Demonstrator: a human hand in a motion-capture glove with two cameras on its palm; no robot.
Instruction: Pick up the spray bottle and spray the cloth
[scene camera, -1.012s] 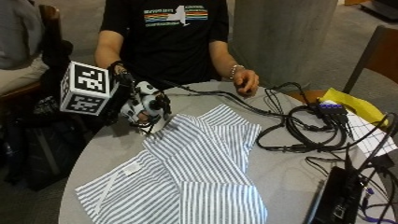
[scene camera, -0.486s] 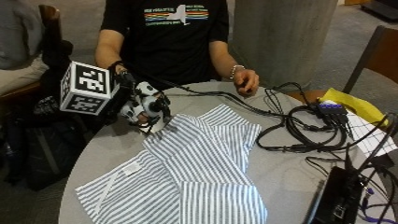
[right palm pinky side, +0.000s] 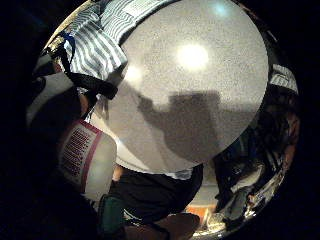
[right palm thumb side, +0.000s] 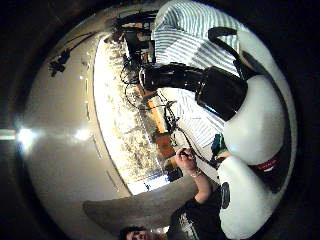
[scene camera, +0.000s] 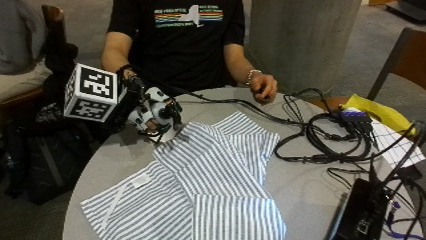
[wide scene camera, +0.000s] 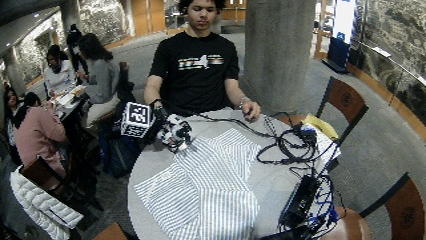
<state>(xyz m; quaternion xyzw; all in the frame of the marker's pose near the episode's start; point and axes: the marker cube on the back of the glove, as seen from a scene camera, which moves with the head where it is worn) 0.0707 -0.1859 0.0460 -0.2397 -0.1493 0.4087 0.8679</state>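
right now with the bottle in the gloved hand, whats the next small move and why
Probably squeeze the trigger, perhaps after tipping the nozzle down a touch. The black-gloved right hand holds the white plastic spray bottle with a black spray head at the edge of the grey-and-white striped cloth on the round grey table, and in the thumb side palm view the head points over the stripes.

round grey table (scene camera: 299, 185) — striped cloth (scene camera: 206, 185) | black cables (scene camera: 319, 145) | bare hand (scene camera: 263, 87)
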